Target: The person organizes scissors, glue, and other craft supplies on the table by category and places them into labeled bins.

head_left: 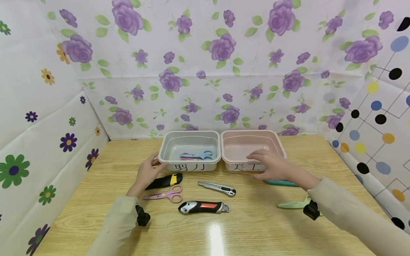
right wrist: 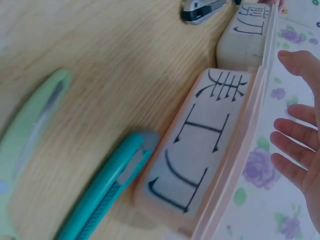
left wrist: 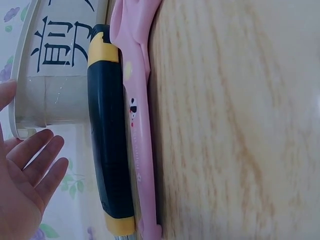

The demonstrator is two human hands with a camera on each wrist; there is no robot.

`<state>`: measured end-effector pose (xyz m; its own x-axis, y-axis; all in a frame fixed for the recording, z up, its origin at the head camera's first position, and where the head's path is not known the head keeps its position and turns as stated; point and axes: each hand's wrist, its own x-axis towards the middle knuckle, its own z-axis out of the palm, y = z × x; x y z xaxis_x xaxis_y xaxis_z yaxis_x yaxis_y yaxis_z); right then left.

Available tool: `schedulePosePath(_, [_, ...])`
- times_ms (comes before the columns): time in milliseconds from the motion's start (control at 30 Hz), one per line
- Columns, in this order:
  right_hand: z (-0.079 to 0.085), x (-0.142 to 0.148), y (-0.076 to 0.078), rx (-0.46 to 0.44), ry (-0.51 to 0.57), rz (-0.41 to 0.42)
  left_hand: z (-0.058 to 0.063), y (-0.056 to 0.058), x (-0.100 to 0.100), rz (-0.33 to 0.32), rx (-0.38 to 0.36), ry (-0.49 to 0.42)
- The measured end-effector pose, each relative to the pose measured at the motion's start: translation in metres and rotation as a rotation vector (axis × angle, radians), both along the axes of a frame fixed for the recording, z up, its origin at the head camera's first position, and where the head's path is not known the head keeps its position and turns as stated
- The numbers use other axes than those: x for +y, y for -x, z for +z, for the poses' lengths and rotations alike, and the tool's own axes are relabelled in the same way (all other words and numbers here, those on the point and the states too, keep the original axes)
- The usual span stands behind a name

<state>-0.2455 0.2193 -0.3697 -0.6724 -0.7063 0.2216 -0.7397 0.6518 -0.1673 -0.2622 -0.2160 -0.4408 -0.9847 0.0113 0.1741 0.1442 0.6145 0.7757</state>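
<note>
My left hand [head_left: 148, 174] is at the left front corner of a grey bin [head_left: 162, 151], thumb at its rim and fingers [left wrist: 47, 175] loosely extended beside it. Inside the bin lie blue scissors [head_left: 201, 155], with something pink under them. Over the front rim of a pink bin [head_left: 230, 147] hovers my right hand [head_left: 272, 165], its fingers [right wrist: 295, 135] relaxed and apart, holding nothing. Below my left hand are a black and yellow utility knife [left wrist: 107, 130] and pink scissors [left wrist: 137, 105]. A teal utility knife [right wrist: 110, 185] lies before the pink bin, partly hidden by my right arm.
A silver utility knife [head_left: 217, 188] and a black, silver and orange one [head_left: 204, 207] lie mid-table. Light green scissors [head_left: 292, 204] rest at the right, partly covered by my right wrist. The bins stand side by side before a floral backdrop [head_left: 198, 96], with patterned sheets either side.
</note>
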Motion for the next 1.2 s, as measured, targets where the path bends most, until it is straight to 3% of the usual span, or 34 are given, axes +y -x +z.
schedulePosePath(433, [-0.02,0.041,-0.018,0.001,0.013,-0.087,0.001,0.0,0.001,0.001,0.004,-0.002])
schedulePosePath(833, [-0.036,0.072,-0.033,-0.064,0.114,-0.169,0.003,0.0,0.0,0.001,-0.002,0.006])
schedulePosePath(1200, [-0.058,0.111,-0.053,-0.097,0.127,-0.271,0.001,-0.001,0.0,0.0,-0.003,-0.008])
